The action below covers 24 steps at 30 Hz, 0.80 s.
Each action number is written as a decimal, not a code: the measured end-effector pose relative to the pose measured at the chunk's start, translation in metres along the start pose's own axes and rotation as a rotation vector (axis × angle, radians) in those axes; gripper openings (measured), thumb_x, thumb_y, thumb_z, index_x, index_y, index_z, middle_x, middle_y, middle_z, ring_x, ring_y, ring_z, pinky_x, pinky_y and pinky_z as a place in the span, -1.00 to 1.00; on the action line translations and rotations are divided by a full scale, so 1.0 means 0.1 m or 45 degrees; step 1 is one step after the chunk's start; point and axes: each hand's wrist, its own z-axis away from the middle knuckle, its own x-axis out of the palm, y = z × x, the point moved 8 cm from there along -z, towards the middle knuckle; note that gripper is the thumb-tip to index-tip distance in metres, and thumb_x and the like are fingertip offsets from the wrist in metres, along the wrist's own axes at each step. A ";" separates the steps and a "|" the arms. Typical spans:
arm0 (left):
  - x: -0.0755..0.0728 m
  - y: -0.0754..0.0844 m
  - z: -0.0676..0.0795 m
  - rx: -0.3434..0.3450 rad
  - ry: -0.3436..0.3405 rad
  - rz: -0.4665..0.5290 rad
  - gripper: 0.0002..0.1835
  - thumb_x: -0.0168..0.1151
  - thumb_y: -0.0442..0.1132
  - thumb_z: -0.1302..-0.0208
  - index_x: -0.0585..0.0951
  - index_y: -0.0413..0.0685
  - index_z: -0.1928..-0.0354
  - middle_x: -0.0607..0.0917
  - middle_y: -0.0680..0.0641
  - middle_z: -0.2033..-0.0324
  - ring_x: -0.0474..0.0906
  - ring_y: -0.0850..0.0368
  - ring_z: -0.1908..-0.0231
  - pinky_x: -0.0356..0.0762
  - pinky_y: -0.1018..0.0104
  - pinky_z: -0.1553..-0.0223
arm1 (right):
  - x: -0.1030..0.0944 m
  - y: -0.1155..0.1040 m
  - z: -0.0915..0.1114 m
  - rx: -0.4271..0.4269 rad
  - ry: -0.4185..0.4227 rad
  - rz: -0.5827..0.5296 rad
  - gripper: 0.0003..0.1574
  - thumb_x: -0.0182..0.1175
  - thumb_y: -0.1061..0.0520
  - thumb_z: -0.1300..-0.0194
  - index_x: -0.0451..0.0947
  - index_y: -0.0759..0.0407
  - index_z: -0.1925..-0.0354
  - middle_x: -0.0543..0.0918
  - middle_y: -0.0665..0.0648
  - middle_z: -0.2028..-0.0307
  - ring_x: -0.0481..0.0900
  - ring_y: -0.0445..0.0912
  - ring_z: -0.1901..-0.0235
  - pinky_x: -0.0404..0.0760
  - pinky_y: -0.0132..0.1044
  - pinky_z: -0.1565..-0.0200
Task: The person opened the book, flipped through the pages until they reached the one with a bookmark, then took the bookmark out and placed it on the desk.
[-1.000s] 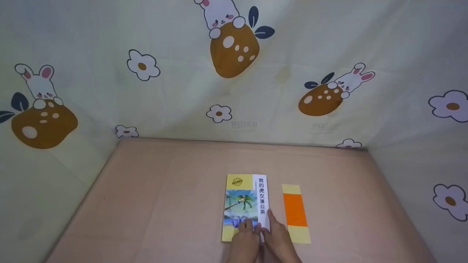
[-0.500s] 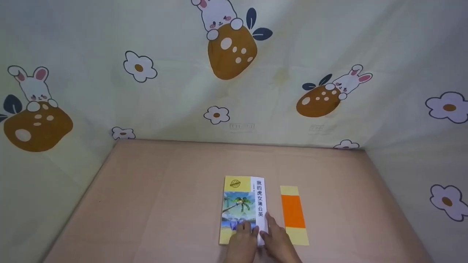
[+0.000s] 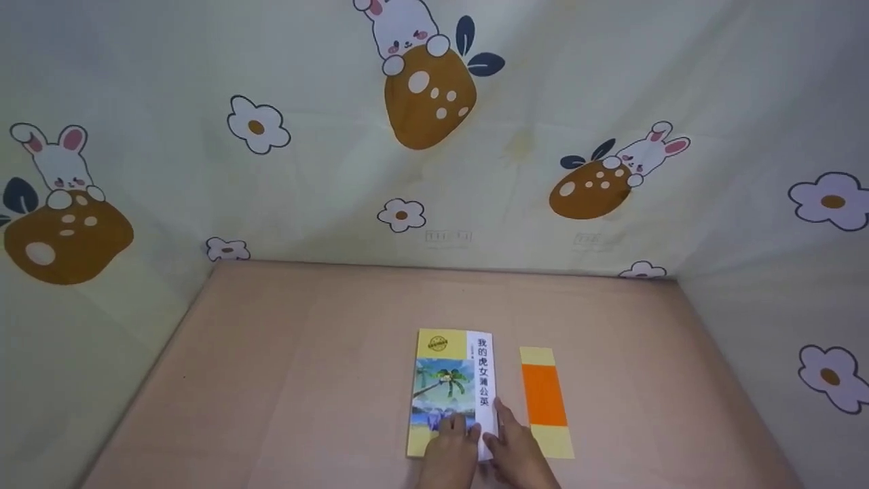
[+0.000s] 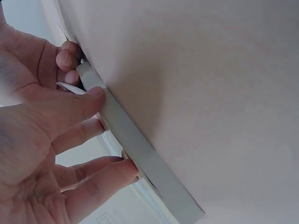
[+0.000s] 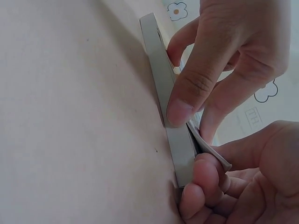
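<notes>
A book (image 3: 445, 377) with a palm-tree picture on its cover lies flat on the table. My left hand (image 3: 449, 458) rests across its lower part. In the left wrist view, the left thumb (image 4: 96, 95) presses the book's lower edge (image 4: 140, 147) while the bent fingers lie on the cover. My right hand (image 3: 521, 451) is at the lower right corner. The right wrist view shows a lifted corner flap (image 5: 210, 147) between the right thumb and curled fingers (image 5: 205, 182); whether it is the cover alone or with pages, I cannot tell.
A cream strip with an orange band (image 3: 543, 395) lies on the pinkish table (image 3: 326, 353), just right of the book and my right hand. Cloth walls (image 3: 326, 183) printed with rabbits and flowers enclose the table at the back and both sides.
Both hands keep nearly the same hold on the book. The whole head view has shifted, so the scene sits slightly lower and further left.
</notes>
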 end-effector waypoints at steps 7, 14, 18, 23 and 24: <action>-0.07 0.00 0.02 0.016 0.129 -0.033 -0.67 0.28 -0.24 -0.08 0.65 0.02 0.05 0.55 -0.16 0.23 0.49 0.06 0.26 0.56 0.39 0.57 | 0.00 -0.05 0.02 -0.083 -0.021 -0.019 -0.15 0.08 0.18 -0.34 -0.11 0.34 -0.41 0.40 0.04 0.65 0.35 -0.20 0.77 0.40 -0.45 0.65; -0.05 -0.10 -0.03 0.015 -0.109 0.107 -0.61 0.29 -0.07 -0.13 0.61 0.15 -0.04 0.58 -0.13 0.17 0.51 0.06 0.23 0.58 0.31 0.41 | -0.12 -0.14 0.02 0.007 0.120 0.380 -0.13 0.22 0.04 -0.22 0.11 0.26 -0.37 0.64 0.31 0.10 0.59 -0.05 0.34 0.63 -0.05 0.13; -0.13 -0.21 -0.01 0.014 -0.125 0.238 -0.66 0.24 -0.02 -0.18 0.64 0.10 0.01 0.60 -0.11 0.20 0.53 0.05 0.21 0.60 0.24 0.30 | -0.18 -0.22 0.04 0.011 0.154 0.596 -0.09 0.28 -0.06 -0.14 0.18 0.20 -0.36 0.57 0.30 -0.05 0.53 -0.01 0.26 0.57 -0.02 0.02; -0.33 -0.33 0.02 0.055 -0.077 0.308 -0.70 0.22 -0.06 -0.20 0.64 0.12 0.02 0.64 -0.05 0.17 0.55 0.06 0.18 0.61 0.21 0.29 | -0.26 -0.46 0.17 -0.102 0.212 0.694 0.00 0.30 -0.15 -0.10 0.15 0.20 -0.37 0.52 0.23 -0.14 0.53 0.01 0.16 0.54 -0.02 -0.05; -0.37 -0.36 0.02 0.059 -0.075 0.316 -0.70 0.21 -0.07 -0.22 0.63 0.12 0.00 0.64 -0.04 0.15 0.56 0.07 0.15 0.61 0.20 0.25 | -0.29 -0.54 0.21 -0.147 0.233 0.728 0.02 0.28 -0.20 -0.09 0.15 0.20 -0.37 0.49 0.24 -0.17 0.53 0.05 0.08 0.50 0.02 -0.10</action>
